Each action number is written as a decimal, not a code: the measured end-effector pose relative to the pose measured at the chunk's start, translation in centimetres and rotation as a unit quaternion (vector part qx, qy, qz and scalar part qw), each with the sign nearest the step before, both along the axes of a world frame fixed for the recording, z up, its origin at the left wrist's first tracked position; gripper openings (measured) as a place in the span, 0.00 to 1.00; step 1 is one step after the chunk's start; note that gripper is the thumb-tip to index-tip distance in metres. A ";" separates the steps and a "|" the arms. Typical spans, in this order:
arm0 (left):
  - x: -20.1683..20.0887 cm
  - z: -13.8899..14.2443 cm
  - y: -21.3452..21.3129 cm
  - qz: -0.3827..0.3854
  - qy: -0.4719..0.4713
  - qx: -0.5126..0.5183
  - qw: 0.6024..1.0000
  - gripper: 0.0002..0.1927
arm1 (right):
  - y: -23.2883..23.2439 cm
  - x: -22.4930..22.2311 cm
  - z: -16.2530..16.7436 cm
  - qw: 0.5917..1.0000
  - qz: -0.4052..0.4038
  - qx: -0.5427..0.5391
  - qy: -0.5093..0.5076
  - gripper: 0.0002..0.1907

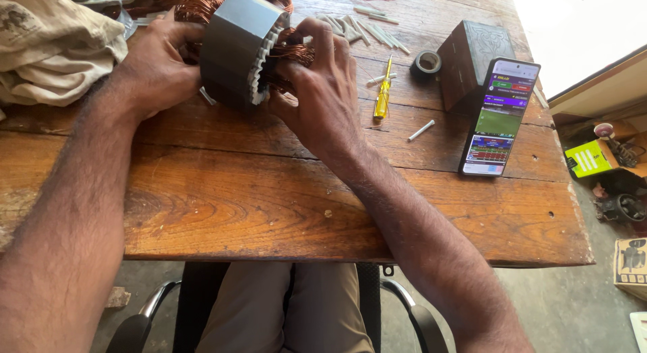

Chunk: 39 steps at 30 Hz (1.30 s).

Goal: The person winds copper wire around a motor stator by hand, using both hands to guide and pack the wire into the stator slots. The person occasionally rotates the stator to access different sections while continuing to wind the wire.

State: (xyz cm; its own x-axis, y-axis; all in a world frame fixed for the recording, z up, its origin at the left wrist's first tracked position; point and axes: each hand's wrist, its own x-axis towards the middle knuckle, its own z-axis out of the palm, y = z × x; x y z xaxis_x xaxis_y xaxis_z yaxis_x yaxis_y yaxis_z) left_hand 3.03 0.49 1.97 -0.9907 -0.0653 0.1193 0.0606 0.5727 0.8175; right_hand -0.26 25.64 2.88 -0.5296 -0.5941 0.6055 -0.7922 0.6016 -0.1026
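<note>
A grey metal motor stator [236, 46] lies on its side on the wooden table [269, 205], with copper wire coils [293, 50] bulging from its open end. My left hand [158, 67] grips the stator's far left side. My right hand [323, 90] presses its fingers into the copper coils at the stator's right end. White paper slot liners show along the stator's toothed edge.
A yellow-handled screwdriver [383, 97] lies right of my right hand. A lit phone [499, 117] leans on a dark wooden block [472, 53]. A tape roll [426, 62], white insulation strips [371, 26] and a beige cloth [47, 43] lie around. Boxes stand on the floor at right.
</note>
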 end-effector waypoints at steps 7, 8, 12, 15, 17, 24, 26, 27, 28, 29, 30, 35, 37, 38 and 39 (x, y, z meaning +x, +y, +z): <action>-0.1 0.1 0.0 -0.002 0.022 -0.041 0.999 0.30 | 0.2 -0.1 0.0 1.000 0.005 -0.002 0.000 0.21; -0.1 0.1 -0.1 -0.001 0.014 -0.035 0.999 0.30 | 0.3 -0.2 0.0 1.000 0.010 -0.003 0.005 0.20; -0.2 0.0 -0.2 -0.001 0.007 -0.036 0.999 0.29 | 0.6 -0.2 0.3 0.999 0.027 -0.015 -0.008 0.16; -0.4 -0.1 -0.2 -0.007 0.045 -0.073 0.996 0.28 | 0.8 0.0 0.7 0.999 0.030 -0.007 -0.013 0.15; -0.5 -0.3 -0.4 -0.003 0.052 -0.088 0.995 0.28 | 0.7 0.0 1.1 1.000 0.024 0.009 0.000 0.19; -1.4 -2.5 -1.0 -0.004 0.149 -0.266 0.952 0.28 | 1.1 -0.2 1.3 0.999 0.011 0.047 0.007 0.21; -1.6 -3.2 -1.2 -0.004 0.161 -0.297 0.941 0.29 | 1.2 -0.3 1.3 0.999 0.016 0.052 0.000 0.18; -1.7 -3.5 -1.4 -0.005 0.158 -0.298 0.941 0.28 | 1.3 -0.4 1.3 0.998 0.017 0.055 -0.003 0.17; -1.7 -3.6 -1.7 -0.006 0.155 -0.299 0.942 0.27 | 1.3 -0.5 1.3 0.998 0.014 0.058 -0.004 0.15; -1.7 -3.8 -1.9 -0.005 0.155 -0.304 0.940 0.26 | 1.3 -0.5 1.3 0.998 0.012 0.061 -0.005 0.13; -1.6 -4.0 -2.0 -0.004 0.155 -0.310 0.938 0.26 | 1.2 -0.5 1.4 0.998 0.010 0.064 -0.007 0.12; -2.2 -3.8 -2.9 -0.018 0.224 -0.354 0.908 0.23 | 1.3 -0.1 1.7 0.996 -0.004 0.092 0.003 0.16; -2.3 -3.7 -3.0 -0.016 0.218 -0.396 0.892 0.21 | 1.3 0.0 1.7 0.995 -0.014 0.100 0.007 0.18; -2.3 -3.7 -3.1 -0.011 0.202 -0.400 0.894 0.22 | 1.3 0.0 1.8 0.995 -0.017 0.102 0.004 0.19; -2.4 -3.7 -3.1 -0.004 0.187 -0.404 0.895 0.23 | 1.3 0.0 1.8 0.994 -0.020 0.105 0.003 0.20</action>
State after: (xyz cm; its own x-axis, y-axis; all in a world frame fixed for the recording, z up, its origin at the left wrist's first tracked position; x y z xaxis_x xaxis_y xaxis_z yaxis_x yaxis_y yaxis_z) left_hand 0.63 -2.62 -1.77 -0.8720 0.1986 0.4475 0.2498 0.9666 0.0578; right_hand -0.28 26.99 4.70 -0.5522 -0.6864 0.4733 -0.7676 0.6401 0.0327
